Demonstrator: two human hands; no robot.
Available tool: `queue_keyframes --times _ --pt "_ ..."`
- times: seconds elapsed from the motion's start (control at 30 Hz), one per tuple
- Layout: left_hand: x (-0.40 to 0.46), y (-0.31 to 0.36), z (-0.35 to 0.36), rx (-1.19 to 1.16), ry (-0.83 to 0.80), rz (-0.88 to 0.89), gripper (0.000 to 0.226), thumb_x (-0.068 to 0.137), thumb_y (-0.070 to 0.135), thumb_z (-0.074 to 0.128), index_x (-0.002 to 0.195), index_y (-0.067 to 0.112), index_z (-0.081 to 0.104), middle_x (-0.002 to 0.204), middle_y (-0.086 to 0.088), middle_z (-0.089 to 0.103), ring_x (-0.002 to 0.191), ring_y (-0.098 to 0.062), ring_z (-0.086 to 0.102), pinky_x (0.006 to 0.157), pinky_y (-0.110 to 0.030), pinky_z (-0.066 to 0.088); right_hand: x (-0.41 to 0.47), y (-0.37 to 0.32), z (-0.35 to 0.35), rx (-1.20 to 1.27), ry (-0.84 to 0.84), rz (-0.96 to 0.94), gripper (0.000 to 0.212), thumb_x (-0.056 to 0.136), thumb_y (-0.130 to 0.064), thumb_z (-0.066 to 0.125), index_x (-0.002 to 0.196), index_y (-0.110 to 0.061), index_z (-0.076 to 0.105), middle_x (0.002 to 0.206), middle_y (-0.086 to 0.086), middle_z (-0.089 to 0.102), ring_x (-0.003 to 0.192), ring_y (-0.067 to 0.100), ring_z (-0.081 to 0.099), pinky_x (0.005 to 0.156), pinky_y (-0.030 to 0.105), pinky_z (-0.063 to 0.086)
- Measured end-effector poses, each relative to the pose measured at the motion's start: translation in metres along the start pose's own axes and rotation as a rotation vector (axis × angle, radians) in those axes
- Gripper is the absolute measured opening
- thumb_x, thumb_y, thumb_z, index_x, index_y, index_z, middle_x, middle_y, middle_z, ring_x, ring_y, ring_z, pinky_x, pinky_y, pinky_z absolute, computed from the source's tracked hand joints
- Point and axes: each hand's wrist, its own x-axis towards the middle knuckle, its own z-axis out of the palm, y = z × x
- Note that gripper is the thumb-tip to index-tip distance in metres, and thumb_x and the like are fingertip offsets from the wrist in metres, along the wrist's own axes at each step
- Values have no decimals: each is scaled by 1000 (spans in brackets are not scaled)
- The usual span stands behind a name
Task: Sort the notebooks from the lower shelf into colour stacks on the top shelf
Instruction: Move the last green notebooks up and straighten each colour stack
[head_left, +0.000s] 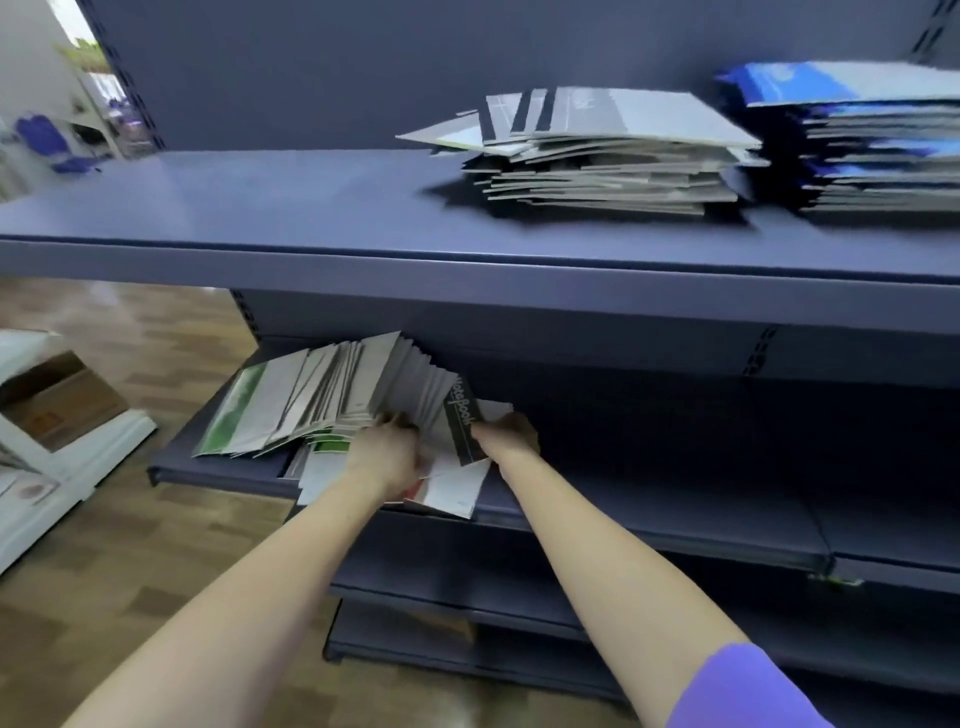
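Notebooks (332, 395) leaning on lower shelf (649, 499), left hand (389, 457) gripping them, right hand (506, 434) pinching black notebook (460, 421)

- Dark blue metal shelving (467, 270) fills the wall ahead.
- Wood-pattern floor (130, 571) runs underneath.
- A white rack (78, 462) holding a cardboard box (62, 400) stands left.
- Daylight enters far left.

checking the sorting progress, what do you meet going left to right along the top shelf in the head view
Bare shelf surface → grey notebook stack → blue notebook stack, which runs out of the picture at the right edge.
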Motion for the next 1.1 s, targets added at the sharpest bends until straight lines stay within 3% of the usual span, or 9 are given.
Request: queue_keyframes --times 0.13,0.2,0.3,0.43,0.67,0.77,0.87,1.0,1.1 --pt "6 -3 0 109 -8 103 38 94 44 50 116 18 67 121 -8 61 112 -28 57 78 -32 45 -1 -15 13 -2 7 38 26 85 -21 65 107 -9 60 116 10 68 103 28 67 87 36 58" --pt "7 1 -1 135 -29 149 31 96 37 50 113 17 68 119 -10 63 111 -30 56 78 -31 42 -5 -22 23 -92 -4 74 35 86 -23 65 117 -8 57 120 12 63 105 29 64 85 35 56" --pt "8 5 -3 175 -4 153 34 101 30 46 121 11 65 125 -13 61 117 -32 53 89 -33 44 -6 -26 38 -226 102 193 56 87 -31 59 138 -12 45 140 18 45 121 36 48 98 38 46" --pt "7 5 8 218 -13 147 31 100 20 44 121 9 63 124 -14 62 114 -32 56 94 -35 48 -12 -30 50 -272 245 270 53 93 -32 54 143 -22 41 146 16 33 129 37 36 102 43 37" --pt "3 -8 17 180 -9 223 25 91 22 53 106 15 72 111 -8 70 106 -32 58 90 -32 49 -20 -25 49 -46 326 274 68 93 -23 60 147 -6 23 139 19 51 121 33 56 77 34 45" --pt "2 -9 20 160 0 250 25 92 27 53 102 16 73 106 -7 72 106 -35 57 85 -31 48 -27 -18 53 76 303 304 65 87 -16 66 142 2 36 130 15 59 111 30 64 78 33 55" --pt "-4 -4 18 171 24 300 27 96 26 48 105 16 71 109 -9 71 109 -33 57 79 -33 46 -31 -8 54 20 271 261 47 86 -16 66 130 -4 55 122 13 65 104 29 65 77 32 55" --pt "-16 12 9 107 25 368 28 96 20 47 108 16 72 112 -8 71 107 -28 63 81 -31 45 -35 -1 48 36 197 207 37 85 -4 63 122 0 59 112 16 67 102 30 66 79 35 56" --pt "-22 31 -1 40 -4 410 24 91 17 50 100 17 73 106 -8 72 101 -28 66 78 -30 45 -42 7 31 -8 220 203 23 85 -1 56 108 -3 58 91 11 63 89 27 66 68 31 54"
